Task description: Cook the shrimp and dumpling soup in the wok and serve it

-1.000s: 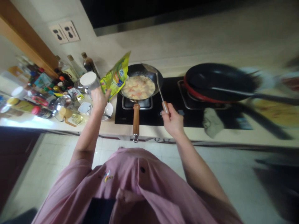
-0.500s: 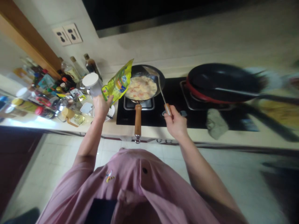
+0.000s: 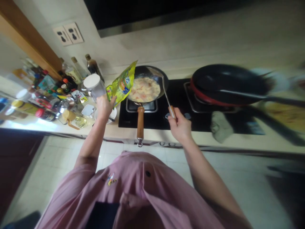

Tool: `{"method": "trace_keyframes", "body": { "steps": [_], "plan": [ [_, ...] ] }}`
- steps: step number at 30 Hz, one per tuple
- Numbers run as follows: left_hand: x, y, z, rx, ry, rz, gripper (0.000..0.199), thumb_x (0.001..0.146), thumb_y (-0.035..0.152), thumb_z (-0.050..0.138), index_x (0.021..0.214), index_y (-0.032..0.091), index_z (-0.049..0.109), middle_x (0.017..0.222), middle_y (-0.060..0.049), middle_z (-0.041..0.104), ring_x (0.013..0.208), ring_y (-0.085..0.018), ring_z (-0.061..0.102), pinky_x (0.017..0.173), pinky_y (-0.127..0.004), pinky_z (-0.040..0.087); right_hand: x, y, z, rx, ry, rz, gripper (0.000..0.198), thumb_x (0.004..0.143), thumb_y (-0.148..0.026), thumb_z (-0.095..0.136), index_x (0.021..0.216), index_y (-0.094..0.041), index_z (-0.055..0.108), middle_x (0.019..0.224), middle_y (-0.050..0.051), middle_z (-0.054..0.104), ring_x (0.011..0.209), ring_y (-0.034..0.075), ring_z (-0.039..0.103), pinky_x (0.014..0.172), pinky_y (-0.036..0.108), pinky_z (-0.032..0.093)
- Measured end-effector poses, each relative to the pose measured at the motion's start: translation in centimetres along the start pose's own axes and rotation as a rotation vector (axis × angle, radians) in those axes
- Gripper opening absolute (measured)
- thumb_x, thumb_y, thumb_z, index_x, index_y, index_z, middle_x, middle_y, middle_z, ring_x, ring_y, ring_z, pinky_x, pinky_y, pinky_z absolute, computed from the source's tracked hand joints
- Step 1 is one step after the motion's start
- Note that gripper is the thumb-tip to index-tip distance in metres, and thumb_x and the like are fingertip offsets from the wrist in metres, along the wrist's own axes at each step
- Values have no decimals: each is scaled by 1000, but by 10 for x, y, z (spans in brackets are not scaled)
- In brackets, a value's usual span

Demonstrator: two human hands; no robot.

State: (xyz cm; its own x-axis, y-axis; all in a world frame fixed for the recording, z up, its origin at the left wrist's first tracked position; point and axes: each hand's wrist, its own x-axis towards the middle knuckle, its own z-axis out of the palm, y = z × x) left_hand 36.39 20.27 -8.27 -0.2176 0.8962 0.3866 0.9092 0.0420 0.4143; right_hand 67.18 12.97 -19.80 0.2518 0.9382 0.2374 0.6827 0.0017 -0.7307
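One glossy, yellow-green plastic bag (image 3: 122, 83) tilts over the left rim of a round black pan (image 3: 143, 72), clamped in the fingers of the left hand (image 3: 105, 106). The pan, with one wooden handle (image 3: 140, 123), holds pale, lumpy food (image 3: 145, 90). The fingers of the right hand (image 3: 180, 125) are wrapped around one metal spatula's (image 3: 166, 93) wooden grip. Rightward are one larger black-and-red pan (image 3: 226, 79) and one crumpled cloth (image 3: 221, 126); leftward on the tabletop (image 3: 109, 132), one white-lidded jar (image 3: 92, 82) and three tall bottles (image 3: 93, 65).
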Motion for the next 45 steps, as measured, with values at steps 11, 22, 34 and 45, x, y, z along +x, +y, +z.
{"method": "trace_keyframes", "body": {
  "steps": [11,22,34,45],
  "plan": [
    [15,-1,-5,-265,152,-50,35,77,42,72,97,13,69,107,-17,72,117,-37,64,107,-49,46,0,2,-1,-2,-18,7,67,89,-47,41,141,-8,56,85,12,72,66,21,62,73,34,52],
    [12,-3,-2,-1042,421,-166,53,91,35,65,141,22,52,138,-9,63,131,-23,58,109,-36,49,9,-5,2,-149,-97,19,61,93,-40,39,145,-10,51,95,14,72,77,25,66,78,35,51],
    [-15,-36,27,-1623,308,-403,57,75,22,82,128,27,63,128,-6,69,126,-25,62,102,-37,55,76,-59,43,-565,-369,-33,52,99,-37,32,143,-13,44,108,22,66,93,34,67,78,46,51],
    [-67,-24,47,-1876,41,-540,72,43,24,96,110,18,71,99,-9,77,109,-34,70,99,-49,53,74,-64,51,-605,-455,-34,68,96,-45,29,150,-3,35,115,33,61,106,46,63,85,59,50]
  ]
}}
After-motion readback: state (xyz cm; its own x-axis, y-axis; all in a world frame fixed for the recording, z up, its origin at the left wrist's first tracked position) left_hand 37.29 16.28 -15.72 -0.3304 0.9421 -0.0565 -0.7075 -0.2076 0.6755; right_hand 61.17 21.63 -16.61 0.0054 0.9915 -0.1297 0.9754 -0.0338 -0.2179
